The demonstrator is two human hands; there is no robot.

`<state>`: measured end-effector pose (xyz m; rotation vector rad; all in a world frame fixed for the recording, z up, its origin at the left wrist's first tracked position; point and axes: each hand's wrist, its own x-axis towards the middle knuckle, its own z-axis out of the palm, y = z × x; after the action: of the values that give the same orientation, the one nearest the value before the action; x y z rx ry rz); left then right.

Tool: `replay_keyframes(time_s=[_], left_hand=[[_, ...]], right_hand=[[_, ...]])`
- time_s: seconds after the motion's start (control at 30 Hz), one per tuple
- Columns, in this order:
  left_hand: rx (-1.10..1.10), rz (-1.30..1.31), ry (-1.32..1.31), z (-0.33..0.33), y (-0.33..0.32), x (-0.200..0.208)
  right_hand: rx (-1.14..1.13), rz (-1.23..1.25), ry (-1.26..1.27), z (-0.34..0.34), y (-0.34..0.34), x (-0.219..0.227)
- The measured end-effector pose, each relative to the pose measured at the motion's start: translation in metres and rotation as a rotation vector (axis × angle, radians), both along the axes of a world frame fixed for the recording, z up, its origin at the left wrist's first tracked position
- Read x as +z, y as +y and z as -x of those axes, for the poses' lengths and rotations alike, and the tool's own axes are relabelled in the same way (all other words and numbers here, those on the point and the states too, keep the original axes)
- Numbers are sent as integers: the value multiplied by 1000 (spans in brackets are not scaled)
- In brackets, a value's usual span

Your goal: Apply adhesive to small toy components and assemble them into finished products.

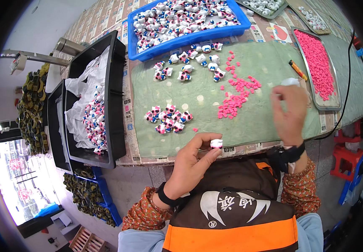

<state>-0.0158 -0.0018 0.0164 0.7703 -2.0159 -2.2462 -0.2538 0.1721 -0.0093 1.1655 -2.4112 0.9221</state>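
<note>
Between the thumb and fingers of my left hand [194,161] is a small white and pink figurine [216,144], held just over the table's front edge. My right hand [291,111] is raised above the right part of the green cloth, its fingers curled and slightly blurred; whatever they hold, if anything, is hidden. Just beyond it lies a rounded white object [290,81], partly covered by the hand. Loose pink pieces [236,98] are scattered across the middle of the cloth. To their left sits a cluster of painted figurines [168,117], with more white and blue figurines [185,67] farther back.
A blue tray [190,40] of figurines stands at the back. On the left is a black crate [116,105] with paper and figurines. At right lie a metal tray [336,103] of pink pieces, an orange and black marker [298,70] and a black cable [348,80].
</note>
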Motion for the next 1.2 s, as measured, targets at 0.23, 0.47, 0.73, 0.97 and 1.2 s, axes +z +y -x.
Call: replay_keyframes(time_s=[0.23, 0.47, 0.73, 0.97, 1.2], left_hand=[[-70, 56, -8, 5, -3, 10], [-2, -15, 33, -1, 0, -1], [43, -32, 66, -3, 4, -4], [63, 129, 77, -2, 11, 5], [114, 76, 43, 11, 1, -25]], right_hand=[[-26, -147, -35, -3, -40, -22], [-75, -242, 38, 1, -49, -33], [75, -85, -198, -24, -35, -3], [460, 93, -508, -86, -26, 41], [338, 209, -547, -79, -25, 17]])
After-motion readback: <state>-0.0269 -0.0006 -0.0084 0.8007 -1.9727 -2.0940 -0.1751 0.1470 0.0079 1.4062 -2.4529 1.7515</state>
